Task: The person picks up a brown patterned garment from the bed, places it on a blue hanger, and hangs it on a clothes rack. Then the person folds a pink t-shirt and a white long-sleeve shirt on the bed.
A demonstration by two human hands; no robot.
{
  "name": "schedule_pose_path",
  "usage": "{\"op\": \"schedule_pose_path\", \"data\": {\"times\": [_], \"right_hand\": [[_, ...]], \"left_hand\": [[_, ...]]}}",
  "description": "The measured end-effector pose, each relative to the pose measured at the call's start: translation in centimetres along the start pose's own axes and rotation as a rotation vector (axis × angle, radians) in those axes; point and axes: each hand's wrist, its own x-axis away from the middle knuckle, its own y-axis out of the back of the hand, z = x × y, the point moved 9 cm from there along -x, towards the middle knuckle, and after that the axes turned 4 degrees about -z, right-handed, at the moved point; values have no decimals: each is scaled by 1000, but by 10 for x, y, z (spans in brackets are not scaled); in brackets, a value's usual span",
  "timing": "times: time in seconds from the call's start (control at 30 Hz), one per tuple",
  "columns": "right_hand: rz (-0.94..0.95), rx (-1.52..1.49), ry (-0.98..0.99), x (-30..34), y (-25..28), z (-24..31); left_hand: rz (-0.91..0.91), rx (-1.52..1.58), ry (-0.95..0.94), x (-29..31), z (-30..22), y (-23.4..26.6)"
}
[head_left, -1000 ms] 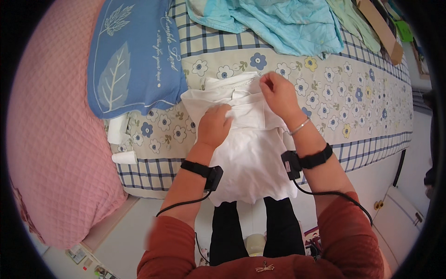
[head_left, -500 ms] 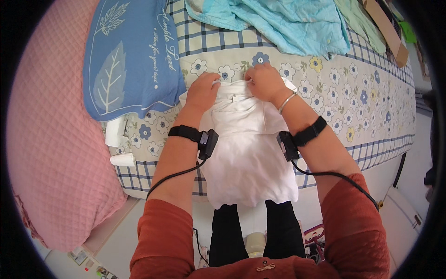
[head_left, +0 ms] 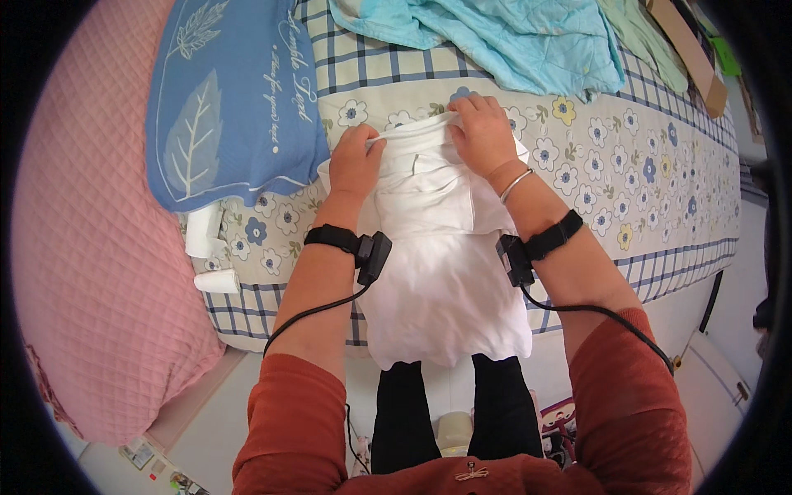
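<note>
A white cloth garment (head_left: 437,280) lies on the bed in front of me, its near end hanging over the bed's edge. Its sides look folded inward, and its exact kind I cannot tell. My left hand (head_left: 355,163) pinches the far edge at the left corner, thumb and fingers closed on the fabric. Farther right, my right hand (head_left: 483,136) grips the same edge, which stretches between the two hands and is slightly raised. Creases run across the cloth below that edge.
A blue pillow (head_left: 235,107) lies to the left, with a pink quilted cover (head_left: 99,231) beyond it. Light-blue bedding (head_left: 528,45) is heaped at the far side. White paper rolls (head_left: 216,281) sit by the pillow. A cardboard piece (head_left: 685,54) rests at the far right.
The garment's far edge has been drawn out and lifted, higher at the right. My right hand has moved farther away and slightly right; my left hand has shifted slightly.
</note>
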Motion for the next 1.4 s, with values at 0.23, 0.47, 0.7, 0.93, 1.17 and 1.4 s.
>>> {"op": "schedule_pose_path", "data": {"times": [0.23,0.47,0.7,0.93,1.17,1.4], "right_hand": [[184,43,35,35,-16,14],[187,18,-4,51,-16,12],[-80,-140,-110,77,50,4],[54,-438,-898,257,80,-54],[527,-618,-1223,410,82,-31],[631,-875,-1521,429,103,3]], "left_hand": [[-143,-94,-104,9,-22,15],[76,-191,-221,41,-39,-16],[-205,-93,-186,77,-46,20],[-230,107,455,219,40,68],[182,614,1164,407,65,20],[45,961,1247,432,42,40]]}}
